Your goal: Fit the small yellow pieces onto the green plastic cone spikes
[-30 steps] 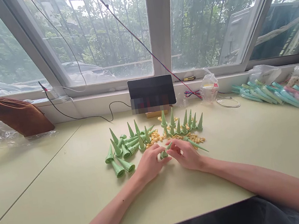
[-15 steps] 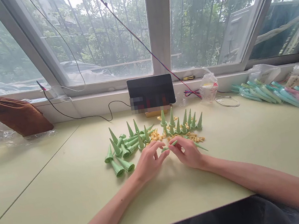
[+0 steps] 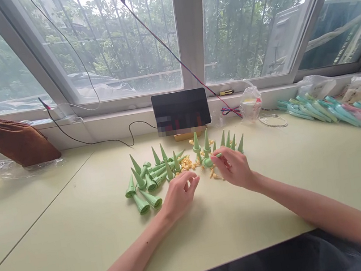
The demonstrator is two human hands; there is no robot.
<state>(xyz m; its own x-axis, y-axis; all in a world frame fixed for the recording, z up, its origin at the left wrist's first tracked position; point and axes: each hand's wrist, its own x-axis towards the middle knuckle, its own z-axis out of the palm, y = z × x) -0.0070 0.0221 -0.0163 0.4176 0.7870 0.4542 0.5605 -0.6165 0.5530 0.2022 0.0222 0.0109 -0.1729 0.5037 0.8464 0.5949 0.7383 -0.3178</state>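
My right hand (image 3: 234, 168) grips a green plastic cone spike by its narrow part. The spike's round green base (image 3: 208, 162) faces left, above small yellow plastic pieces (image 3: 215, 174). My left hand (image 3: 181, 194) rests on the table with thumb and fingertips pinched together; whatever is between them is too small to make out. Beyond it a green cone (image 3: 169, 172) stands upright on its collar. More green cones (image 3: 206, 143) stand behind my right hand, which partly hides them. Hollow green cone bodies (image 3: 141, 204) lie to the left of my left hand.
A dark-screened tablet (image 3: 180, 108) leans at the back on a small box (image 3: 190, 134). On the right lie bagged teal and pink plastic items (image 3: 332, 108), near a coiled white cable (image 3: 273, 120). A brown pouch (image 3: 14, 140) sits at the far left. Wires run along the back.
My right hand has moved right and away from my left hand, carrying the green spike toward the upright cones. The two hands no longer meet. My left hand has barely moved.
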